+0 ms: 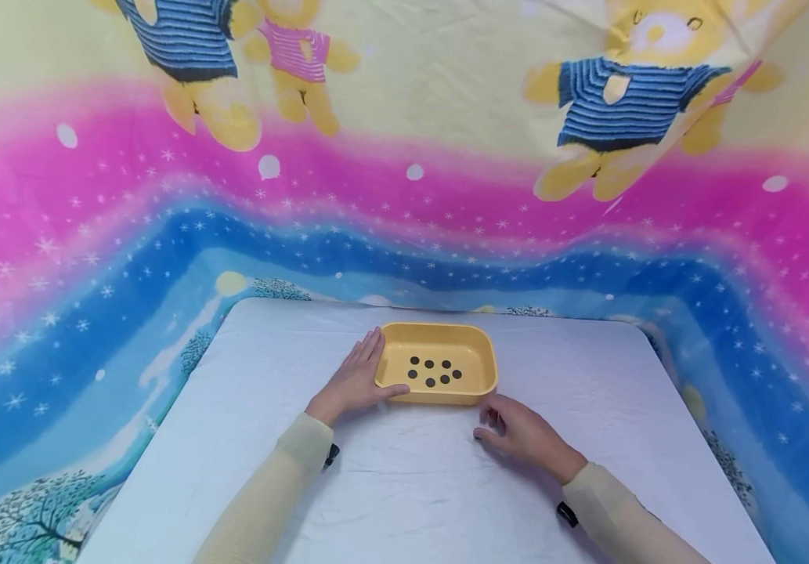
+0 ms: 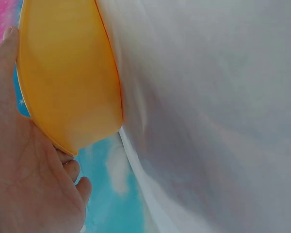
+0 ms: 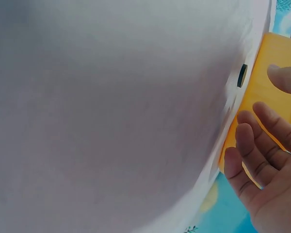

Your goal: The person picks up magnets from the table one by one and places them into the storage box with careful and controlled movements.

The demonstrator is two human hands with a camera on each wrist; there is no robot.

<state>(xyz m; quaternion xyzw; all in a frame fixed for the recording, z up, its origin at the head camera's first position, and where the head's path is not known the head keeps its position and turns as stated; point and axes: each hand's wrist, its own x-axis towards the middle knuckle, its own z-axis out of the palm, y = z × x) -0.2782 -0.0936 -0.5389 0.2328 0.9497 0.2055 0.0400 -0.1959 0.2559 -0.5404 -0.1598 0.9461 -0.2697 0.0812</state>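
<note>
A shallow yellow plastic tray (image 1: 390, 395) stands on the white-covered table, several small dark round discs (image 1: 430, 382) lying flat on its bottom. At the tray's left end is my left hand (image 1: 356, 381), its straight fingers against the end wall and its thumb at the front rim. My right hand (image 1: 527, 439) is by the front right corner, fingers loosely bent and thumb apart from them. One more dark disc (image 3: 242, 75) is on the white cloth in front of the tray; in the right wrist view it is separate from the thumb and fingers.
White cloth (image 1: 404, 501) covers the table, its far edge a short way behind the tray. A printed curtain (image 1: 404, 204) with bears and snowflakes encloses the table's back and sides. Dark wrist devices (image 1: 568, 514) sit below both sleeves.
</note>
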